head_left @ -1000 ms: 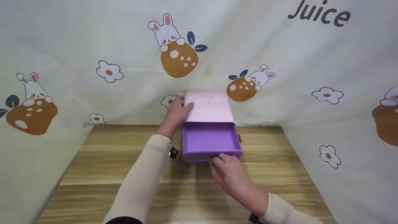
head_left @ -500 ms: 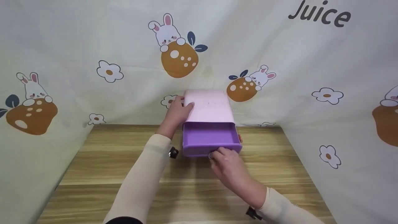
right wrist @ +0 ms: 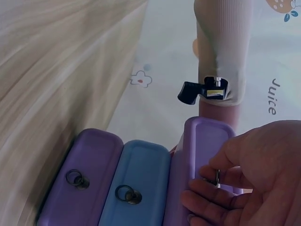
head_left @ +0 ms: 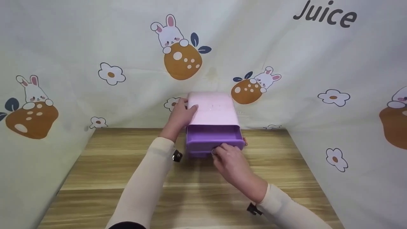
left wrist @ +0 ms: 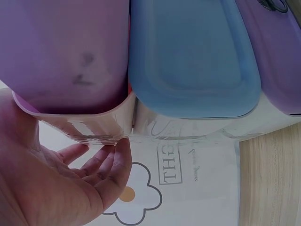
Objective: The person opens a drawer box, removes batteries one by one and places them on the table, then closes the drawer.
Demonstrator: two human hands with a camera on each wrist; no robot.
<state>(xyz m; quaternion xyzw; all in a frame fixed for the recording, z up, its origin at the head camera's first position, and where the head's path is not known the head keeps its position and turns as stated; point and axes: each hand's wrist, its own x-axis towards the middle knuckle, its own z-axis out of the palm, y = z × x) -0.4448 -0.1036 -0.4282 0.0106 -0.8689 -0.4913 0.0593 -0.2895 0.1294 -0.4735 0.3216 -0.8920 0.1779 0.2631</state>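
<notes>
A small pink drawer cabinet (head_left: 213, 109) stands at the back of the table, its purple top drawer (head_left: 199, 146) pulled partly out with a bare floor showing inside. With the thumb on top and fingers against the side, my left hand (head_left: 180, 117) holds the cabinet's upper left corner. My right hand (head_left: 234, 164) is at the top drawer's front, thumb and fingers pinching its metal ring pull (right wrist: 217, 177). Below, in the right wrist view, a blue drawer (right wrist: 141, 162) and a lower purple drawer (right wrist: 99, 153) are pushed in, each with a ring pull.
The wooden tabletop (head_left: 127, 178) spreads in front of and beside the cabinet. A pale cloth (head_left: 133, 41) printed with rabbits and flowers hangs close behind and along both sides. Something small and orange (head_left: 245, 141) shows at the cabinet's right side.
The top drawer has slid back into the cabinet by part of its length, my right hand moving away from me with it. My left hand has stayed on the corner.
</notes>
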